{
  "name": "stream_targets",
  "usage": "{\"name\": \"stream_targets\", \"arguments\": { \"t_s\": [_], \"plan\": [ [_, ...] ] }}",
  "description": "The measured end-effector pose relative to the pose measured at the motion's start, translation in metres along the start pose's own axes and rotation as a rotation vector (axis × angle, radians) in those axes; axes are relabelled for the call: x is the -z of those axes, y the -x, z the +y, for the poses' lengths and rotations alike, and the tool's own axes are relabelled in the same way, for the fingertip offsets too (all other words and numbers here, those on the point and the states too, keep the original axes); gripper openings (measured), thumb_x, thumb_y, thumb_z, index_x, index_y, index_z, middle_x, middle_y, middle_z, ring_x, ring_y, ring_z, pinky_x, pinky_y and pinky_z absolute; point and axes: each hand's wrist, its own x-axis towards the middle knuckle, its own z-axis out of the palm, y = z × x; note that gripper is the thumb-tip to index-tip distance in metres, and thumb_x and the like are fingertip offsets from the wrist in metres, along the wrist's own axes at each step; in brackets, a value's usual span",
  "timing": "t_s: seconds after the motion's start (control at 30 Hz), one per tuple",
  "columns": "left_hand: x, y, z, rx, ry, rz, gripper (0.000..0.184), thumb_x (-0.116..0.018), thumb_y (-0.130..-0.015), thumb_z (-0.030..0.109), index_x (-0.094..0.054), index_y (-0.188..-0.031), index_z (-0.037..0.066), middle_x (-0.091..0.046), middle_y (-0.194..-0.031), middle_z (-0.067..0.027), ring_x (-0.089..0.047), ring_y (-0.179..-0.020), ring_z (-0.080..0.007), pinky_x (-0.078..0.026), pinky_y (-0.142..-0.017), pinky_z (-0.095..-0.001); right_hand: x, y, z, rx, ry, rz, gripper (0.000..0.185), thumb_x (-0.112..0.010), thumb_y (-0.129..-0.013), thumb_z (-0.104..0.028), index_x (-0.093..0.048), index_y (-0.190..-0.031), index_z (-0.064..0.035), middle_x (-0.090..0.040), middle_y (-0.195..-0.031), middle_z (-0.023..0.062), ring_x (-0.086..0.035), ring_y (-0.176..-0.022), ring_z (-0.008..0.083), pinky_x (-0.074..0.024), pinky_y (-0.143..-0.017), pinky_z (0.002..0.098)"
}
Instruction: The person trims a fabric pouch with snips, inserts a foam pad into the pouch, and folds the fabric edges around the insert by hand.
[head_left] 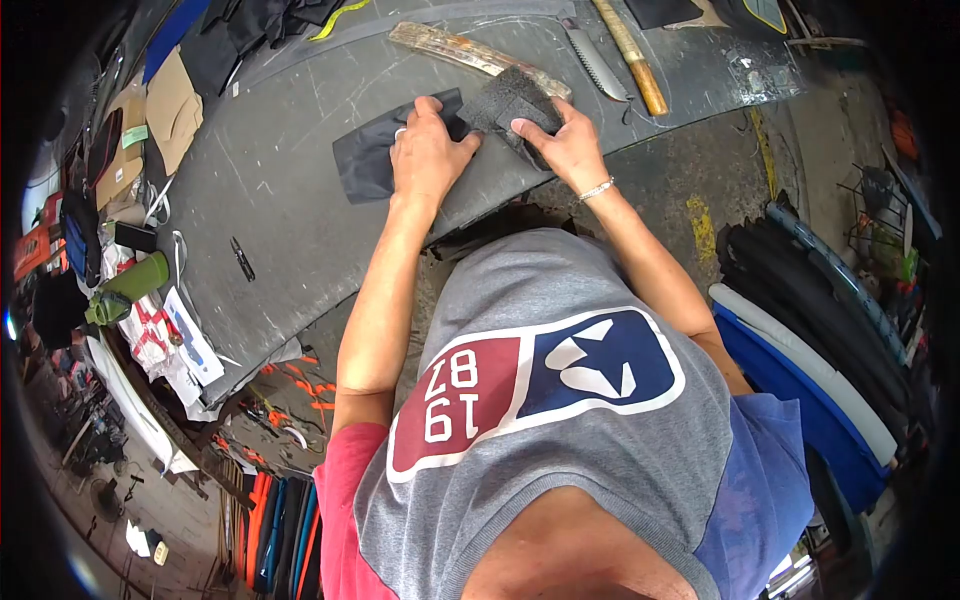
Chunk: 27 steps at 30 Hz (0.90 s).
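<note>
My left hand (428, 150), with a ring on one finger, rests on a piece of smooth black fabric (363, 160) on the dark work table (270, 180). Its thumb is spread toward a dark grey, rough-textured fabric piece (505, 100). That grey piece is gripped at its right side by my right hand (572, 150), thumb on top; the other fingers are partly hidden. A bracelet circles the right wrist. Just beyond the grey piece lies a long worn strip (450, 50), wood-like, partly covered by it.
Further right lie a serrated blade (592, 62) and a wooden-handled tool (640, 75). A black pen (242, 258) is on the table's left. Cardboard (172, 110), a green bottle (135, 285) and papers crowd the left edge. Fabric rolls (800, 390) stand to my right.
</note>
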Motion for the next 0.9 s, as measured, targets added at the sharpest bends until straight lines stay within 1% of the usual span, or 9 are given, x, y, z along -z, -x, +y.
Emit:
{"name": "stream_targets", "arguments": {
  "t_s": [0.1, 0.23, 0.4, 0.43, 0.53, 0.57, 0.77, 0.83, 0.9],
  "plan": [
    [0.000, -0.001, -0.018, -0.015, 0.000, -0.061, 0.039, -0.074, -0.089, 0.027, -0.065, -0.119, 0.003, -0.075, -0.089, -0.0153, -0.073, -0.094, -0.0363, -0.055, -0.087, -0.0456, -0.004, 0.004, 0.014, -0.026, 0.007, -0.007, 0.075, -0.085, -0.078, -0.046, -0.064, -0.129, 0.0047, -0.074, -0.102, 0.0259, -0.074, -0.098, 0.0336, -0.0559, -0.086, 0.0404],
    [0.009, 0.010, -0.021, -0.027, 0.051, -0.025, 0.024, -0.068, -0.094, 0.021, -0.070, -0.107, 0.001, -0.073, -0.093, -0.0214, -0.071, -0.094, -0.0397, -0.055, -0.084, -0.0464, -0.012, 0.009, 0.008, -0.022, 0.013, -0.049, 0.074, -0.084, -0.078, -0.043, -0.063, -0.130, 0.0050, -0.073, -0.105, 0.0276, -0.073, -0.101, 0.0340, -0.0554, -0.089, 0.0402],
    [0.020, 0.027, -0.012, -0.145, 0.080, 0.189, 0.018, -0.063, -0.098, 0.016, -0.067, -0.108, 0.002, -0.071, -0.099, -0.0198, -0.069, -0.091, -0.0401, -0.054, -0.079, -0.0464, -0.027, 0.012, -0.004, 0.087, -0.006, -0.073, 0.075, -0.084, -0.078, -0.039, -0.060, -0.130, 0.0095, -0.072, -0.113, 0.0283, -0.071, -0.107, 0.0365, -0.0534, -0.096, 0.0379],
    [0.022, 0.029, -0.012, -0.166, 0.064, 0.205, 0.017, -0.062, -0.099, 0.016, -0.067, -0.108, 0.001, -0.070, -0.100, -0.0194, -0.069, -0.090, -0.0401, -0.053, -0.078, -0.0464, -0.039, 0.006, 0.012, 0.079, -0.052, -0.044, 0.075, -0.085, -0.079, -0.029, -0.055, -0.133, 0.0137, -0.073, -0.110, 0.0241, -0.074, -0.096, 0.0321, -0.0589, -0.081, 0.0383],
    [0.018, 0.033, -0.022, -0.192, 0.083, 0.267, 0.016, -0.062, -0.099, 0.015, -0.066, -0.109, 0.002, -0.069, -0.100, -0.0177, -0.067, -0.089, -0.0397, -0.053, -0.077, -0.0458, -0.032, 0.000, -0.005, -0.306, -0.597, -0.309, 0.074, -0.085, -0.079, -0.021, -0.052, -0.134, 0.0160, -0.073, -0.104, 0.0180, -0.073, -0.081, 0.0250, -0.0577, -0.058, 0.0357],
    [0.017, 0.034, -0.023, -0.192, 0.088, 0.280, 0.016, -0.062, -0.100, 0.016, -0.065, -0.109, 0.004, -0.068, -0.100, -0.0168, -0.067, -0.090, -0.0394, -0.053, -0.078, -0.0464, -0.030, 0.000, -0.008, -0.309, -0.736, -0.338, 0.073, -0.086, -0.078, -0.016, -0.051, -0.135, 0.0146, -0.072, -0.098, 0.0121, -0.068, -0.068, 0.0180, -0.0488, -0.041, 0.0305],
    [0.031, 0.042, -0.010, -0.161, 0.169, 0.246, 0.013, -0.062, -0.099, 0.015, -0.065, -0.105, 0.004, -0.068, -0.099, -0.0174, -0.067, -0.091, -0.0392, -0.053, -0.079, -0.0472, -0.054, 0.008, -0.010, 0.066, -0.149, -0.087, 0.072, -0.086, -0.079, -0.014, -0.051, -0.135, 0.0154, -0.072, -0.102, 0.0149, -0.070, -0.085, 0.0205, -0.0576, -0.070, 0.0310],
    [0.029, 0.036, -0.014, -0.157, 0.210, 0.219, 0.014, -0.063, -0.099, 0.014, -0.065, -0.104, 0.002, -0.068, -0.098, -0.0188, -0.068, -0.090, -0.0391, -0.053, -0.079, -0.0462, -0.072, 0.008, 0.000, -0.041, -0.576, -0.179, 0.072, -0.085, -0.080, -0.018, -0.052, -0.136, 0.0139, -0.072, -0.102, 0.0166, -0.070, -0.091, 0.0196, -0.0561, -0.080, 0.0301],
    [0.021, 0.030, -0.027, -0.145, 0.264, 0.226, 0.016, -0.063, -0.100, 0.014, -0.067, -0.107, 0.000, -0.069, -0.095, -0.0166, -0.067, -0.080, -0.0288, -0.053, -0.074, -0.0395, -0.077, 0.010, -0.001, -0.112, -0.763, -0.242, 0.073, -0.085, -0.081, -0.023, -0.053, -0.137, 0.0123, -0.073, -0.104, 0.0179, -0.070, -0.094, 0.0190, -0.0555, -0.085, 0.0298]
  ]
}}
